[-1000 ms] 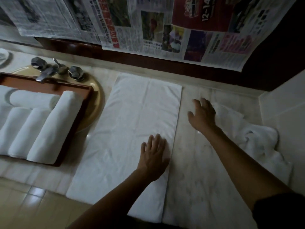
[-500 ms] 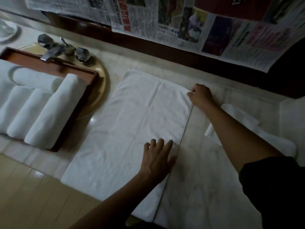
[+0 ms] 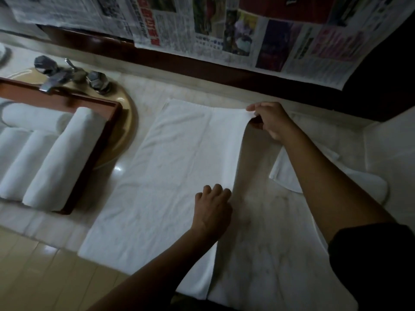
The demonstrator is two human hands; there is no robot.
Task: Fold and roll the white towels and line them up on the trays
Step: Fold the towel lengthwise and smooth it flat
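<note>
Since half a second earlier, the right hand [image 3: 269, 122] had lifted the far right corner of the white towel [image 3: 175, 176] off the bench [image 3: 269, 239], pinching it between thumb and fingers so that the edge peeled up. The left hand [image 3: 213, 209] lay on the same edge nearer the person. In the dim light it could not be told whether it pressed flat or gripped the hem. The towel lay spread between the tray [image 3: 98, 153] of rolled towels [image 3: 56, 160] and a loose heap of towels [image 3: 289, 176]. The lengthwise fold seemed just begun; next, the corner would need carrying leftward to meet the opposite edge squarely.
</note>
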